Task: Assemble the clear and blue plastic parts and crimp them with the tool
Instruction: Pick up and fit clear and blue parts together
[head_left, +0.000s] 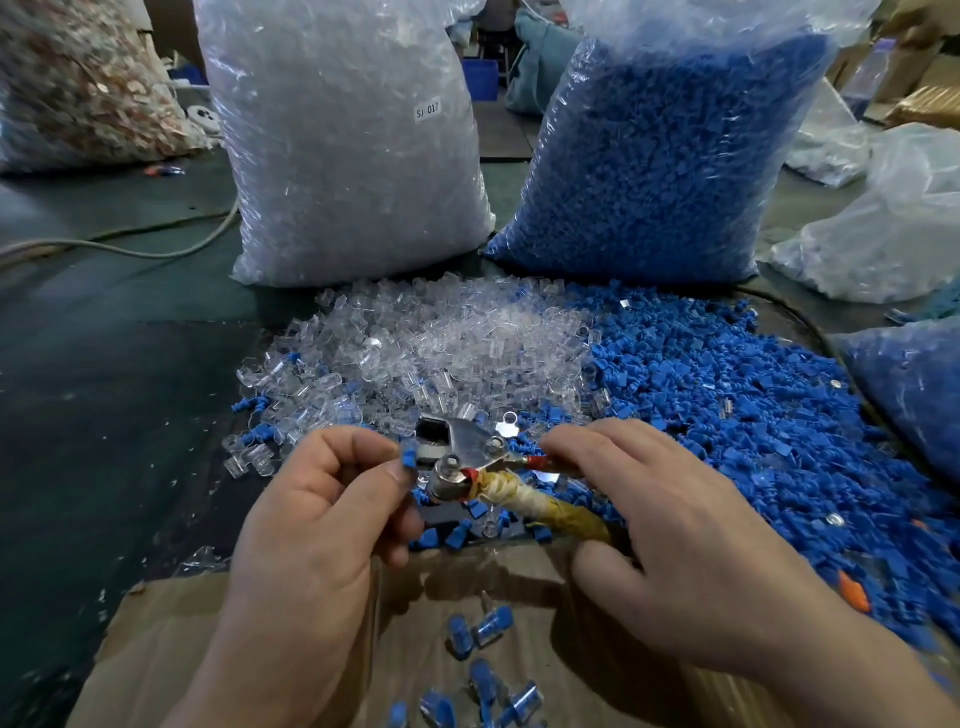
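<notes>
My left hand (322, 509) pinches a small blue plastic part (409, 458) between thumb and forefinger, right beside the metal jaws of the crimping tool (467, 457). My right hand (670, 525) grips the tool's two handles, one wrapped in yellowed tape (550, 506). Behind the tool lies a heap of loose clear parts (441, 348), and a heap of loose blue parts (727, 395) spreads to its right. Several assembled clear-and-blue pieces (483, 629) lie in the cardboard box (171, 639) below my hands.
A big bag of clear parts (343, 140) and a big bag of blue parts (670, 156) stand upright behind the heaps. More plastic bags (883, 228) lie at the right. A cable (130, 244) runs over the dark green surface at left.
</notes>
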